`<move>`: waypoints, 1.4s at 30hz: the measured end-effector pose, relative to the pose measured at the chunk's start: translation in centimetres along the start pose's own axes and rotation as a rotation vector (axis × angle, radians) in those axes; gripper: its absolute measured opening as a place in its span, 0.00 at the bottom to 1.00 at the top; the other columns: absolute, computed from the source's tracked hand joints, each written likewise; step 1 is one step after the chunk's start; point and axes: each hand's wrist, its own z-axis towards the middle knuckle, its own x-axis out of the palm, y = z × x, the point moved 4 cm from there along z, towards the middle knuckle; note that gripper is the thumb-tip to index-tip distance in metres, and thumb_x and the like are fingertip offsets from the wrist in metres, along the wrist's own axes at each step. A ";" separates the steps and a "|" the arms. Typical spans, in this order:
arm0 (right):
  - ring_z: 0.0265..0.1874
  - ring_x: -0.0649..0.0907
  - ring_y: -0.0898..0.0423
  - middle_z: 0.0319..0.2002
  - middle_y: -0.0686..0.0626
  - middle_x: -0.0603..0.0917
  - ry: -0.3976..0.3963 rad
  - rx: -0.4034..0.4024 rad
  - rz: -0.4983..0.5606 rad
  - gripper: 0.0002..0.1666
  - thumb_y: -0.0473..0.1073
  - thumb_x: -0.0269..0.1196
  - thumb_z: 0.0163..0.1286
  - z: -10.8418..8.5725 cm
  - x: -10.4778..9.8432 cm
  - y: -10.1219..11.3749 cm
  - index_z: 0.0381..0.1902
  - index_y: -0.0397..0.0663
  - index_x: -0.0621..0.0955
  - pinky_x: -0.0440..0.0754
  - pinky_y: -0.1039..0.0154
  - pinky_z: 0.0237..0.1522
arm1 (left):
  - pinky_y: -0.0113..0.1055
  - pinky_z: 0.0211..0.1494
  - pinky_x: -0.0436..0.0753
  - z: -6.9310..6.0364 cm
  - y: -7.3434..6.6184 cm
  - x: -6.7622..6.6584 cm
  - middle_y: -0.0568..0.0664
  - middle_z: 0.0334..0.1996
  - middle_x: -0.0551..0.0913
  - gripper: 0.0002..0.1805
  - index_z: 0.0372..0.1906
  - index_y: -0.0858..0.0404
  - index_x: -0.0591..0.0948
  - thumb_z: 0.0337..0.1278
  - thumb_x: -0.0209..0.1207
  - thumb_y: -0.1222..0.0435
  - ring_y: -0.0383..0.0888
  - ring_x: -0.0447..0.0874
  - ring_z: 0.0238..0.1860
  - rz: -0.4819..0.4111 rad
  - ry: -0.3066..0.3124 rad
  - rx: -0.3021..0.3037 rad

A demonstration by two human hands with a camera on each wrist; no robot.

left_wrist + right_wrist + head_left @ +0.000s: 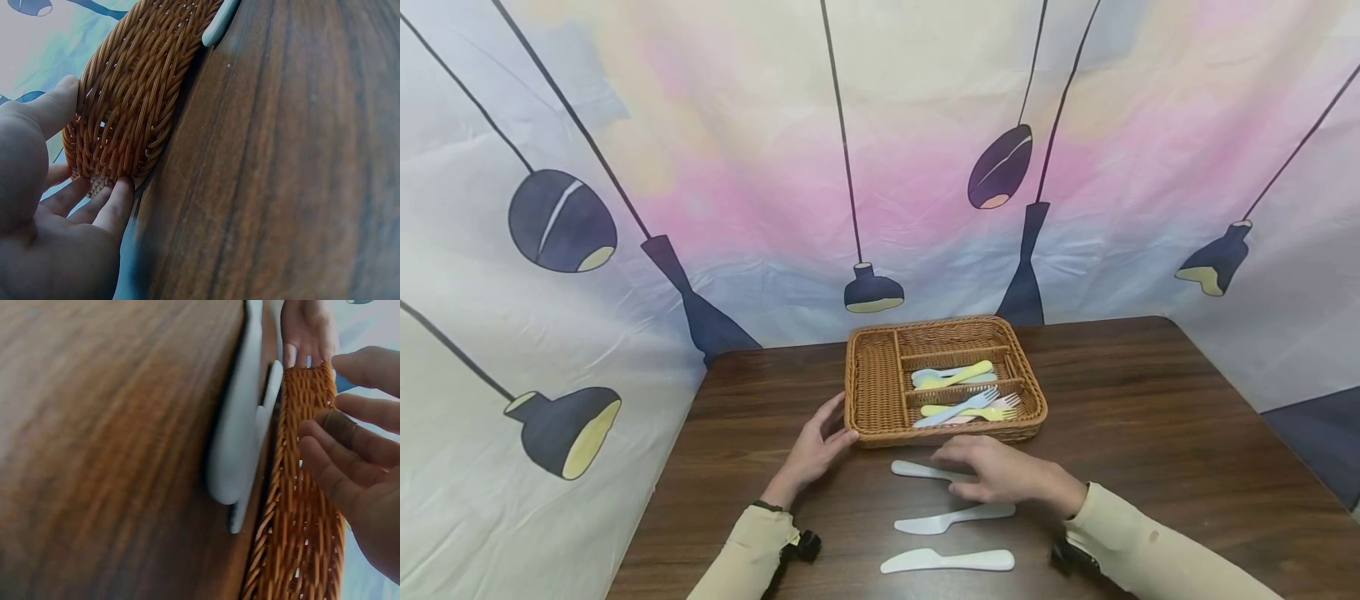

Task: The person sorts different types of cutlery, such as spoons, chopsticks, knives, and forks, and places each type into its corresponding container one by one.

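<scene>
A brown wicker cutlery basket (874, 375) stands at the table's back. My left hand (816, 446) touches its front left corner, thumb by the front rim, fingers against the end, fairly straight in the left wrist view (69, 206). Over the white plastic knife (917, 471) nearest the basket hovers my right hand (992, 471), covering part of that knife. Loosely bent, its fingers (331, 450) hold nothing in the right wrist view. Two more white knives, a middle one (925, 525) and a front one (951, 561), lie crosswise nearer me.
Pastel spoons (955, 375) lie in the basket's middle compartment, and pastel forks (970, 408) in the front one. The dark wooden table (1120, 400) reaches back to a hanging cloth (760, 183) printed with lamps.
</scene>
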 end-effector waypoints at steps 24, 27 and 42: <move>0.33 0.79 0.62 0.34 0.53 0.83 -0.001 0.030 -0.217 0.14 0.40 0.70 0.56 -0.1 2.1 -1.2 0.42 0.46 0.86 0.82 0.69 0.34 | 0.43 0.70 0.72 -0.8 -3.1 0.2 0.63 0.76 0.51 0.41 0.75 0.67 0.55 0.62 0.62 0.70 0.60 0.55 0.74 -0.011 0.038 -0.039; 0.30 0.76 0.65 0.33 0.54 0.82 0.006 0.044 -0.184 0.14 0.38 0.69 0.55 -0.1 2.2 -1.3 0.42 0.46 0.86 0.79 0.73 0.30 | 0.43 0.70 0.72 -0.8 -3.0 0.2 0.63 0.76 0.51 0.42 0.75 0.68 0.54 0.61 0.62 0.70 0.61 0.54 0.74 -0.011 0.044 -0.035; 0.31 0.76 0.68 0.38 0.56 0.83 0.063 0.148 0.093 0.18 0.35 0.65 0.54 -0.4 1.2 -1.5 0.45 0.48 0.87 0.78 0.76 0.31 | 0.41 0.68 0.75 0.0 -0.1 0.0 0.61 0.75 0.54 0.41 0.75 0.61 0.58 0.60 0.64 0.66 0.59 0.57 0.74 0.007 0.013 0.015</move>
